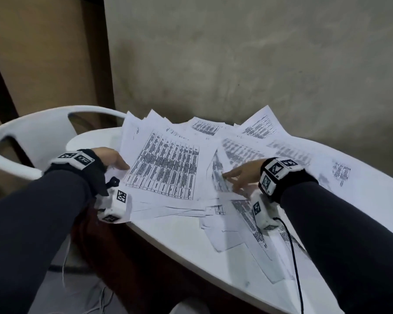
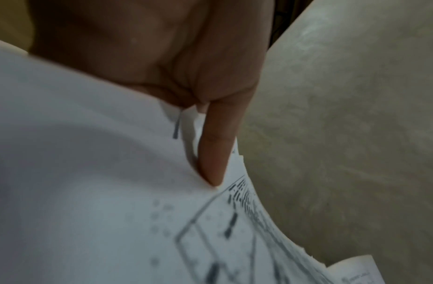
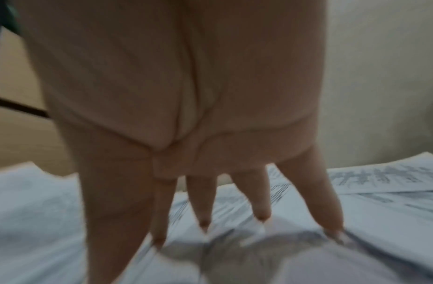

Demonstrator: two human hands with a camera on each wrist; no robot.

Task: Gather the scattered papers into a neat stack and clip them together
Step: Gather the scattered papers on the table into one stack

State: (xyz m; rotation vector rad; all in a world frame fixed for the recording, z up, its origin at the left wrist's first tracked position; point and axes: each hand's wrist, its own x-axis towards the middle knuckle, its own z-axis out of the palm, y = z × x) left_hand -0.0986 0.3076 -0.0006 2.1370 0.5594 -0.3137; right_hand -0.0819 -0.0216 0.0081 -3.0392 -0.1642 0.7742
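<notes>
Several printed white sheets lie scattered over the white round table [image 1: 186, 243]. My left hand [image 1: 120, 165] pinches the left edge of a fanned bundle of papers [image 1: 166, 164] whose top sheet carries a dense printed table. In the left wrist view the thumb [image 2: 215, 153] lies on the top sheet [image 2: 93, 173], and the other fingers are hidden under the paper. My right hand [image 1: 232, 180] reaches into the overlapping loose sheets [image 1: 241, 152] right of the bundle. Its fingers [image 3: 259, 209] are straight and spread, tips touching the paper [image 3: 356, 259].
More sheets lie at the back [image 1: 259, 125], at the far right [image 1: 340, 175] and near the front edge [image 1: 238, 234]. A white plastic chair [image 1: 32, 137] stands left of the table. A black cable [image 1: 293, 250] trails from my right wrist. A plain wall [image 1: 259, 64] rises behind.
</notes>
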